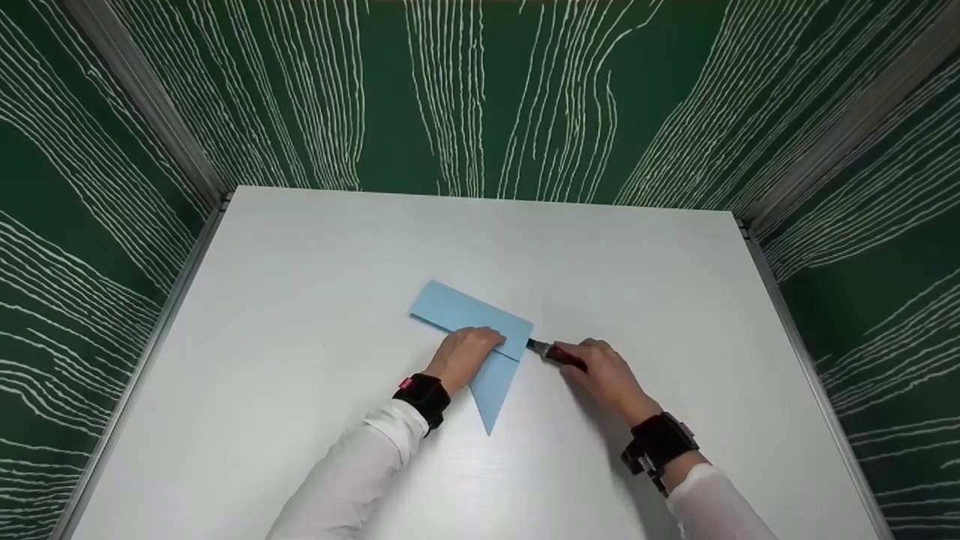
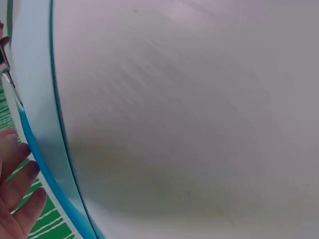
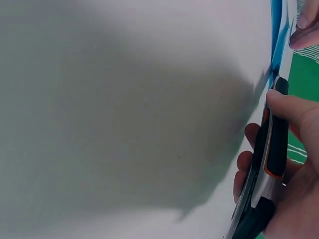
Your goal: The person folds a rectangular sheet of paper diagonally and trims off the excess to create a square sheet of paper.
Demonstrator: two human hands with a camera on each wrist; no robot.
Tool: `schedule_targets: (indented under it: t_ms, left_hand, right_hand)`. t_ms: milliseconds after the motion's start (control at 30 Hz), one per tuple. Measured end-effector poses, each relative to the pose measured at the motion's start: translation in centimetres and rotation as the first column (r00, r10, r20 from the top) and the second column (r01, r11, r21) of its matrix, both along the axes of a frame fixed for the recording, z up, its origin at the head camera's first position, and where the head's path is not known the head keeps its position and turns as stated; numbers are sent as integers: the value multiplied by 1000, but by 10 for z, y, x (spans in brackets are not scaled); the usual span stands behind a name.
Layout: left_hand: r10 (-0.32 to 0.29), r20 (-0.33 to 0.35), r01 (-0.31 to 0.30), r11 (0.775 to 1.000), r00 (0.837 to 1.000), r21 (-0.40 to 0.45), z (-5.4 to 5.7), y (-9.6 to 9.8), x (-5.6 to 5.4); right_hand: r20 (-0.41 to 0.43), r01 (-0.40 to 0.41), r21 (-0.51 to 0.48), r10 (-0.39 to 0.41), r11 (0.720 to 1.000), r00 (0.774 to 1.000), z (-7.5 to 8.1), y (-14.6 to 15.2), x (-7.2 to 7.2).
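Note:
A folded sheet of light blue paper (image 1: pixel 472 307) lies on the white table, one pointed flap (image 1: pixel 493 394) hanging toward the near side. My left hand (image 1: pixel 463 360) rests on the paper where the folded band meets the flap. In the left wrist view the fingers (image 2: pixel 22 186) of that hand lie spread and fairly straight along the paper's edge. My right hand (image 1: pixel 607 379) grips a utility knife (image 1: pixel 561 355), its tip at the paper's right edge. In the right wrist view the thumb presses along the knife's dark, orange-trimmed handle (image 3: pixel 276 144).
The white table (image 1: pixel 300 247) spreads out around the paper on every side. Green walls with white wavy lines (image 1: pixel 510 97) stand behind and at both sides, joined by grey metal posts (image 1: pixel 142 82). Each wrist wears a black strapped device (image 1: pixel 660 442).

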State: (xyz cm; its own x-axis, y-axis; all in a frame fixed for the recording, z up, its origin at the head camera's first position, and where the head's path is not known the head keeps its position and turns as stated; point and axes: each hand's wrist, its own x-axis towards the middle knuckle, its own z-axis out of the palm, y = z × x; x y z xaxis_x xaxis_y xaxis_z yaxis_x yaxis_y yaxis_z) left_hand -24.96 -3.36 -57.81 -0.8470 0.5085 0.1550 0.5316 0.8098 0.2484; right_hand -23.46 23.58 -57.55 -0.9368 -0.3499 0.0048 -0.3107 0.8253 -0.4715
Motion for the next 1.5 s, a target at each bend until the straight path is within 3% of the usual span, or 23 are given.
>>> schedule_targets:
  t_ms: [167, 267, 533, 667, 800, 933, 1100, 1200, 1300, 1500]
  left_hand:
    - [-18, -45, 13, 995, 999, -98, -3, 0, 0]
    - [-23, -46, 18, 993, 999, -115, -4, 1, 1]
    - [-55, 103, 73, 981, 993, -182, -6, 3, 13]
    - [-90, 135, 117, 973, 987, -200, -4, 0, 15]
    - [-115, 174, 149, 970, 978, -194, -4, -4, 12]
    - [-123, 259, 165, 975, 958, -150, -3, -8, 7]
    - [-116, 362, 148, 987, 925, -61, 0, -11, 2]
    - [-112, 379, 130, 991, 919, -21, 0, -11, 0]
    - [-107, 358, 130, 991, 928, -39, 0, -8, 0]
    - [-114, 319, 173, 971, 941, -163, 6, -6, 3]
  right_hand:
    - [-21, 7, 9, -7, 1000, 1000, -2, -3, 0]
    - [-40, 2, 19, -1, 1000, 999, -4, -5, 1]
    - [-89, 5, 34, -1, 999, 996, -6, -8, 1]
    - [-103, 13, 28, -11, 1000, 995, -8, -9, 0]
    - [-108, 25, 12, -23, 1000, 994, -9, -10, -1]
    - [-138, 30, -6, -30, 1000, 990, -13, -9, -3]
    - [-190, 13, -13, -15, 1000, 982, -17, -8, -5]
    - [-207, 3, -13, -6, 1000, 978, -18, -7, -7]
    - [-239, -4, 1, 4, 1000, 971, -20, -7, -9]
    - [-344, -26, 56, 44, 998, 938, -27, -4, -12]
